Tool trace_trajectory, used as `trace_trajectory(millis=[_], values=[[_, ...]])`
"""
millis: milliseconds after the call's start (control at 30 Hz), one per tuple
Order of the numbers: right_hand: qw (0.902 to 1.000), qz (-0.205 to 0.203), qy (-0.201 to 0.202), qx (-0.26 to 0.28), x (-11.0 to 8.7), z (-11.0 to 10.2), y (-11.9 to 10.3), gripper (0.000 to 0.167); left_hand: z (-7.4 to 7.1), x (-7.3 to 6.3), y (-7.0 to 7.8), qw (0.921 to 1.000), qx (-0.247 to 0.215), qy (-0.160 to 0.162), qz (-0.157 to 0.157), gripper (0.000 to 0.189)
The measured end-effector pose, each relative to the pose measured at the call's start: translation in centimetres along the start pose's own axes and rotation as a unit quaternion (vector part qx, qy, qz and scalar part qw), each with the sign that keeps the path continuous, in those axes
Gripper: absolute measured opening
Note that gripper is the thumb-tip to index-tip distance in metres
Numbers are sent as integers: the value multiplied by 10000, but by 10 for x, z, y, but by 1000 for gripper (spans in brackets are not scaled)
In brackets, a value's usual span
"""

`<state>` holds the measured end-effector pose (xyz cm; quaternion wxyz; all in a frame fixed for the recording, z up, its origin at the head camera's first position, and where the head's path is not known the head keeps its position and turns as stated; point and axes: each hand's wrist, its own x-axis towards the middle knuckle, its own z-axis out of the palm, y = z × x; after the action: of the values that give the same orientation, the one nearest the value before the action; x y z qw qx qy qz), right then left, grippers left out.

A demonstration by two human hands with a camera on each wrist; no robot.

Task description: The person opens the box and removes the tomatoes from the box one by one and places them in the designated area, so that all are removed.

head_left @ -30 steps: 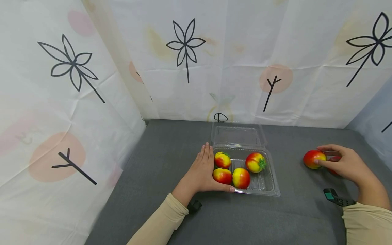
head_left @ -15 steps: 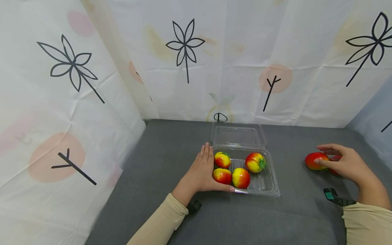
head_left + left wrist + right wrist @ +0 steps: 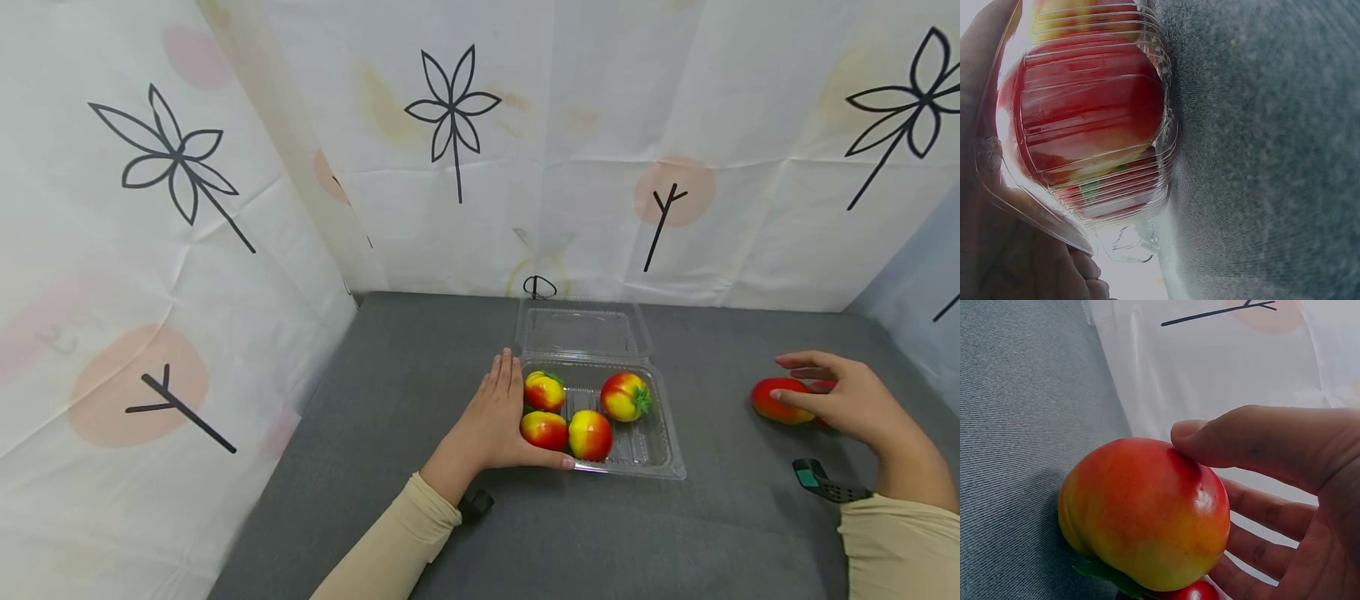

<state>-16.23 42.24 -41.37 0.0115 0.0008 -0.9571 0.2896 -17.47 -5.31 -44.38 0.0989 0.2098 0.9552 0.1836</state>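
Note:
My left hand (image 3: 491, 425) rests along the left side of a clear plastic clamshell box (image 3: 663, 433), fingers straight and thumb along its front edge. Inside are several red-and-yellow fruits, one showing a green leafy top (image 3: 626, 398). Through the ribbed wall the left wrist view shows a red fruit (image 3: 1091, 106). On the right, my right hand (image 3: 851, 402) is at another fruit (image 3: 776, 401) on the table. In the right wrist view its thumb touches this fruit (image 3: 1147, 515), with the other fingers loosely spread behind. A further red fruit (image 3: 1194, 591) is mostly hidden beneath it.
The clear lid (image 3: 585, 329) stands open behind the box, near the patterned cloth wall (image 3: 570, 225). Grey cloth covers the table (image 3: 720, 533). A dark strap with a green patch (image 3: 817, 479) is at the right wrist.
The fruit at my right hand has turned over and shifted slightly right and nearer, toward the palm. The right hand barely moves. My left hand and the box stay in place.

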Motion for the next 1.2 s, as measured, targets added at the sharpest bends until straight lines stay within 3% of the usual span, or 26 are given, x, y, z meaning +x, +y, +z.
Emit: trace_trajectory(millis=[433,1200], values=[[10000,66,-35,22,1,0,-1,67,-1,-1,0,10000,-36,6,5,150],[10000,-60,-3,30,2,3,-12,63,0,1,1,10000,47,-8,-38,151]])
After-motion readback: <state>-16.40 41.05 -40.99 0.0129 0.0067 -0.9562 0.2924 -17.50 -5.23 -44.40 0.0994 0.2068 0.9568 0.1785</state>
